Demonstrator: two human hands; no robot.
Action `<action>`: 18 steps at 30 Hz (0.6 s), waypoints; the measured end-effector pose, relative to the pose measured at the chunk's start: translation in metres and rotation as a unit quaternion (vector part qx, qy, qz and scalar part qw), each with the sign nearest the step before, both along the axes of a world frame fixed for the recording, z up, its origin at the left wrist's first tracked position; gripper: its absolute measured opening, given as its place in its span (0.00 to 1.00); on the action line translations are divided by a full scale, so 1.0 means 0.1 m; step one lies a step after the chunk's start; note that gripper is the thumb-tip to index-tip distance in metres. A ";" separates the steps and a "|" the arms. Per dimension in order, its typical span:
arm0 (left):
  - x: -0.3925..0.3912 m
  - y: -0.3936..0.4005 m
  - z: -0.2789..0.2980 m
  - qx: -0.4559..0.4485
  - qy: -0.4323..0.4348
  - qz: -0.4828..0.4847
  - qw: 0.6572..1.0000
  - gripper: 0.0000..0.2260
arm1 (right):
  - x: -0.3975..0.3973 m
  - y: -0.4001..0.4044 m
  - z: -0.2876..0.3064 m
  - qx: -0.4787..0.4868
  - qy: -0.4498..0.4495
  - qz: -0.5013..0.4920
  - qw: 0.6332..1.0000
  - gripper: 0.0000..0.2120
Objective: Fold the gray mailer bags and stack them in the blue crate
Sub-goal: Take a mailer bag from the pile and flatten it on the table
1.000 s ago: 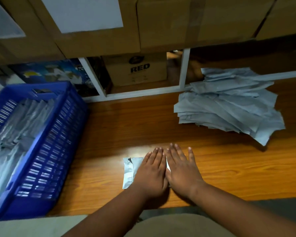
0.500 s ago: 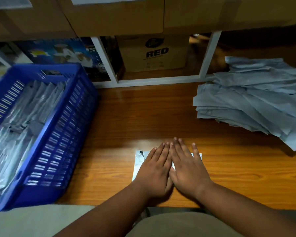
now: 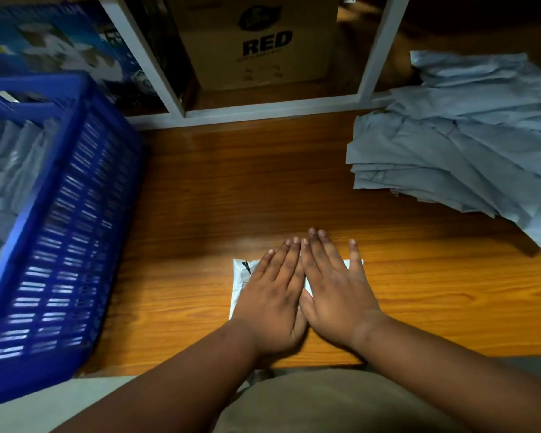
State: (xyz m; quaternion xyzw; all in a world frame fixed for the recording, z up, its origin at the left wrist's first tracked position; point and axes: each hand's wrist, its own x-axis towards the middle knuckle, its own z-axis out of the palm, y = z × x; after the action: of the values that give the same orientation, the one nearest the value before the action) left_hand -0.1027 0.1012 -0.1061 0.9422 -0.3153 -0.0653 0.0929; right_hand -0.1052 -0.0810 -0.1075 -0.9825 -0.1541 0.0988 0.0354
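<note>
A folded mailer bag [image 3: 241, 276] lies flat on the wooden table near its front edge, its pale underside showing. My left hand [image 3: 272, 295] and my right hand [image 3: 334, 289] lie side by side on top of it, fingers straight, pressing it down and hiding most of it. A loose pile of unfolded gray mailer bags [image 3: 469, 145] sits at the right back of the table. The blue crate [image 3: 75, 214] stands at the left, with several folded gray bags [image 3: 10, 170] inside.
The wooden table [image 3: 231, 189] has bare surface between crate and pile. Behind it a white shelf frame [image 3: 263, 110] holds a cardboard box [image 3: 256, 42] marked RED and a blue printed carton [image 3: 53, 42]. My lap shows below the table edge.
The camera has tilted down and shifted left, so everything sits further right in view. Both hands stay flat on the folded bag, my right hand slid slightly right, showing more of the bag's right edge.
</note>
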 end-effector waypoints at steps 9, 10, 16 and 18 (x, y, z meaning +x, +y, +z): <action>-0.01 0.02 0.01 0.005 -0.004 -0.009 1.000 0.41 | -0.03 0.02 0.09 -0.001 0.014 -0.009 1.000 0.40; -0.01 0.03 0.01 0.008 -0.003 -0.011 1.000 0.41 | -0.03 0.02 0.10 -0.003 0.017 -0.008 1.000 0.40; 0.03 0.28 0.09 0.053 -0.015 -0.041 0.998 0.43 | -0.04 0.14 0.16 0.013 0.001 0.005 1.000 0.42; 0.06 0.39 0.10 0.056 -0.021 -0.037 0.998 0.43 | -0.04 0.25 0.13 0.021 -0.016 0.019 0.999 0.42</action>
State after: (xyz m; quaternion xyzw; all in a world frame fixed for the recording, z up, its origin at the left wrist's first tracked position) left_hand -0.0967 0.1400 -0.0958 0.9347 -0.3477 -0.0669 0.0310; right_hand -0.1093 -0.0558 -0.0945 -0.9799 -0.1750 0.0804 0.0520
